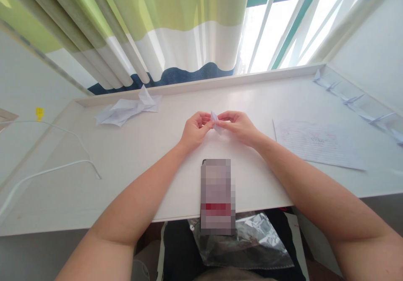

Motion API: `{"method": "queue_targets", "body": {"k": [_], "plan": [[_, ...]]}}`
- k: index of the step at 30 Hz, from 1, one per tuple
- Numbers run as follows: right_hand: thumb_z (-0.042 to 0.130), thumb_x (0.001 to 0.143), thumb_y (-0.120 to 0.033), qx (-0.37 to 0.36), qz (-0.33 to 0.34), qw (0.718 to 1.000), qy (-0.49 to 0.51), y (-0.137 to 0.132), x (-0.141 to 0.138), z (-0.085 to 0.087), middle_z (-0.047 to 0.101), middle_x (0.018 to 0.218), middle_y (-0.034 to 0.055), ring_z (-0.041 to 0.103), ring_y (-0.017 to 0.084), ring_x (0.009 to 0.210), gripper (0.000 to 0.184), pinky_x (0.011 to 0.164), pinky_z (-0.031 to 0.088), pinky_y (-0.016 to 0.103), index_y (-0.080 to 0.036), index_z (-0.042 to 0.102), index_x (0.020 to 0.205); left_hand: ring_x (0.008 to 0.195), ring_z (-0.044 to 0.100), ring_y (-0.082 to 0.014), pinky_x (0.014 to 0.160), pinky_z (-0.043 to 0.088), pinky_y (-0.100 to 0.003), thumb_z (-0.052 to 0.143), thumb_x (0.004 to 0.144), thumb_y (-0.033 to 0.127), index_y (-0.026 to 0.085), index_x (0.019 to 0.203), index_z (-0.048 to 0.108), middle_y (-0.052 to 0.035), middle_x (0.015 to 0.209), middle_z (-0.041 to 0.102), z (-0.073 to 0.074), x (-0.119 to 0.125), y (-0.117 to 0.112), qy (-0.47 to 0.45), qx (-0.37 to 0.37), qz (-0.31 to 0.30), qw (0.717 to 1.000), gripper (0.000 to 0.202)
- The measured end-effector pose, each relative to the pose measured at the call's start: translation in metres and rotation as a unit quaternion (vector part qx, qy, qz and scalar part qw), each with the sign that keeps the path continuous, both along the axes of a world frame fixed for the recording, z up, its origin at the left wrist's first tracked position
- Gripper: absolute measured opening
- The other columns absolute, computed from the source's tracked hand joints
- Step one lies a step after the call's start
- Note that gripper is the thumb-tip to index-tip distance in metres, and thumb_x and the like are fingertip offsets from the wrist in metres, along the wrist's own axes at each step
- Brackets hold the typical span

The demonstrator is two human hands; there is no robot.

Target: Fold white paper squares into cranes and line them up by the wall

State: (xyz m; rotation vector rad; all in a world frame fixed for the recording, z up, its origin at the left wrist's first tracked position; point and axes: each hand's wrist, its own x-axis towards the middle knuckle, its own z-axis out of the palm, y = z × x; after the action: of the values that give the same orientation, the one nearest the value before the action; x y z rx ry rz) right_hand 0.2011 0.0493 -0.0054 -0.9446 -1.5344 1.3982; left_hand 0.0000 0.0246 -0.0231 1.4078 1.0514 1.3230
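Note:
Between my two hands, over the middle of the white desk, is a small piece of folded white paper [215, 121], narrowing to a point at the top. My left hand [199, 128] pinches its left side between thumb and fingers. On the right side, my right hand [236, 126] grips it the same way, so the fingertips of both hands nearly meet. Part of the paper is hidden behind the fingers. A phone [216, 188], its screen blurred out, lies nearer to me below the hands, at the front edge of the desk.
Loose white papers [124, 110] lie at the back left. Several folded paper figures [352, 100] line the right edge, beside a written sheet [317, 142]. A white cable [56, 167] curves over the left side. Clear plastic [245, 247] lies on my lap. A curtain [189, 25] hangs behind.

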Motion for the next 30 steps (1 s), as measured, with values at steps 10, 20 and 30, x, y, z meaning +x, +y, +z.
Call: {"method": "queue_targets", "body": {"k": [10,20,30], "plan": [[0.101,0.066,-0.066,-0.021,0.005,0.999,0.041,-0.0007,-0.0026,-0.0014,0.080,0.089,0.0042,0.066,0.018,0.080,0.052,0.075,0.054,0.036,-0.023,0.082,0.089,0.075,0.063,-0.0130,0.066,0.047,-0.027,0.093,0.084,0.054,0.021,0.092,0.067,-0.0009,0.088,0.071,-0.0011,0.0006,0.0015,0.031,0.017,0.039,0.999,0.042],[0.102,0.065,-0.062,-0.016,-0.020,0.998,0.051,0.0032,-0.0018,-0.0035,0.078,0.091,0.0038,0.067,0.018,0.081,0.050,0.073,0.056,0.035,-0.023,0.077,0.085,0.081,0.068,-0.0162,0.074,0.052,-0.029,0.092,0.086,0.054,0.020,0.095,0.075,-0.0047,0.090,0.077,-0.0011,0.0000,-0.0007,0.062,-0.006,0.046,0.997,0.039],[0.104,0.065,-0.060,-0.040,0.011,0.998,0.054,0.0021,0.0005,-0.0033,0.079,0.087,0.0031,0.070,0.018,0.080,0.048,0.080,0.059,0.036,-0.023,0.078,0.084,0.079,0.067,-0.0165,0.076,0.050,-0.030,0.086,0.089,0.054,0.019,0.090,0.077,-0.0049,0.088,0.079,0.0026,-0.0014,-0.0038,0.061,-0.028,-0.021,0.998,0.036]]}}
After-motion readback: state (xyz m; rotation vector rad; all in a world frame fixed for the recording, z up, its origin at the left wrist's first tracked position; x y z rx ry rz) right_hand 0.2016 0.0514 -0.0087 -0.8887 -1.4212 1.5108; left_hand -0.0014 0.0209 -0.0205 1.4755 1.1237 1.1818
